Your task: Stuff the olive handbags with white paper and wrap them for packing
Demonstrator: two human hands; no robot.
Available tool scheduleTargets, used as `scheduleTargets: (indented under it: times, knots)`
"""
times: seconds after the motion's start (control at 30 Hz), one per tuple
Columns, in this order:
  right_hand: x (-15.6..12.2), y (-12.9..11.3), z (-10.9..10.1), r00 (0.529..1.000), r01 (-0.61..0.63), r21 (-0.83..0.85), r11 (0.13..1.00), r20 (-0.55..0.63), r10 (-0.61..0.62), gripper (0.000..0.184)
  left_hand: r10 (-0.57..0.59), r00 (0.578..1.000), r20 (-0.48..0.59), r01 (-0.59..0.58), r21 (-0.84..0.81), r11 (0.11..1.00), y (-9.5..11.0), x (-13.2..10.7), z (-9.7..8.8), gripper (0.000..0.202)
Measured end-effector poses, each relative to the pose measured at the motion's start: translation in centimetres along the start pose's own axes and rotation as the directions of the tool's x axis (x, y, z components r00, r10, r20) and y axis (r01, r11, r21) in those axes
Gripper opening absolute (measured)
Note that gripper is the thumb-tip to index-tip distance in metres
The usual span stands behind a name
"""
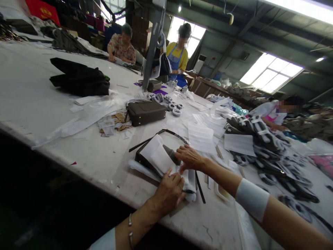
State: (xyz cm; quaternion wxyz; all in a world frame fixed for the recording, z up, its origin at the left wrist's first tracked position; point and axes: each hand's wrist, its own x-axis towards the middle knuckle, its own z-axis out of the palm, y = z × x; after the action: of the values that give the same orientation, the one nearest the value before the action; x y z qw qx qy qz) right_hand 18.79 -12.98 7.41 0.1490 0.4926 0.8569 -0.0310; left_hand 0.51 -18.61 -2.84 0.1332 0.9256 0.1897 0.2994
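A dark olive handbag (142,160) lies on the table in front of me, partly covered by a white wrapping sheet (156,154). My left hand (169,191) is closed on the near part of this sheet, its fingers bent and pressed together. On the bag's right side my right hand (190,158) curls its fingers over the edge, the thumb down against the white sheet. Both hands nearly meet there, and what lies under their fingertips is hidden. A dark strap (200,187) sticks out beside the bag, and a handle arches behind it.
Another olive handbag (147,113) stands farther back, near paper tags (106,125) and wrapped rings (177,111). White sheets (200,137) and a pile of wrapped straps (270,146) lie right. A black cloth bag (80,78) is left. A post (153,48) rises beyond; several people work around.
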Motion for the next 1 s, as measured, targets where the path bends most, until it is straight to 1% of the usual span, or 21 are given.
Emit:
scheduleTargets:
  times: [0.03, 0.1, 0.17, 0.23, 0.33, 0.43, 0.5, 0.6, 0.7, 0.83, 0.9, 1.0]
  knots:
    - [0.0, 0.5, 0.5, 0.998, -0.059, 0.028, 0.998, -0.020, 0.060, 0.048, -0.002, 1.000, 0.011, 0.002, -0.003, 1.000, 0.0, 0.0, -0.1, 0.041]
    - [0.1, 1.3, 1.3, 0.984, -0.175, 0.177, 0.969, -0.005, 0.179, 0.052, -0.007, 1.000, 0.021, 0.008, -0.015, 1.000, 0.0, 0.0, -0.2, 0.038]
    - [0.0, 2.1, 1.9, 0.959, -0.277, 0.363, 0.890, 0.041, 0.281, 0.051, -0.014, 1.000, 0.023, 0.015, -0.022, 1.000, 0.0, 0.0, -0.4, 0.038]
    - [-0.4, 2.6, 2.5, 0.930, -0.353, 0.482, 0.802, 0.087, 0.357, 0.051, -0.021, 0.999, 0.031, 0.022, -0.021, 1.000, 0.0, 0.0, -0.5, 0.037]
    - [-1.1, 2.9, 3.7, 0.902, -0.410, 0.555, 0.724, 0.127, 0.414, 0.044, -0.031, 0.999, 0.043, 0.031, -0.014, 0.999, 0.1, 0.1, -0.5, 0.036]
    - [-1.3, 2.6, 4.9, 0.865, -0.453, 0.611, 0.649, 0.125, 0.486, 0.035, -0.034, 0.999, 0.042, 0.034, -0.004, 0.999, 0.1, 0.0, -0.5, 0.038]
    - [-1.0, 2.2, 5.3, 0.829, -0.492, 0.626, 0.605, 0.125, 0.545, 0.032, -0.032, 0.999, 0.039, 0.032, 0.004, 0.999, 0.1, 0.0, -0.4, 0.037]
    - [-0.5, 1.4, 5.4, 0.767, -0.555, 0.621, 0.553, 0.126, 0.629, 0.031, -0.032, 0.999, 0.033, 0.032, 0.012, 0.999, 0.1, 0.0, -0.5, 0.034]
    - [-0.2, 0.3, 5.3, 0.727, -0.578, 0.610, 0.543, 0.081, 0.682, 0.031, -0.031, 0.999, 0.032, 0.031, 0.018, 0.999, 0.1, 0.1, -0.6, 0.031]
    - [-0.3, -1.2, 5.7, 0.690, -0.574, 0.587, 0.571, -0.028, 0.723, 0.027, -0.034, 0.999, 0.041, 0.033, 0.022, 0.999, 0.1, 0.2, -0.7, 0.030]
    - [-0.5, -1.3, 5.8, 0.681, -0.568, 0.580, 0.585, -0.068, 0.729, 0.029, -0.035, 0.998, 0.044, 0.034, 0.018, 0.999, 0.1, 0.2, -0.7, 0.029]
    - [-1.3, -0.5, 5.6, 0.686, -0.551, 0.596, 0.584, -0.076, 0.724, 0.028, -0.034, 0.999, 0.038, 0.033, 0.011, 0.999, 0.0, 0.2, -0.7, 0.028]
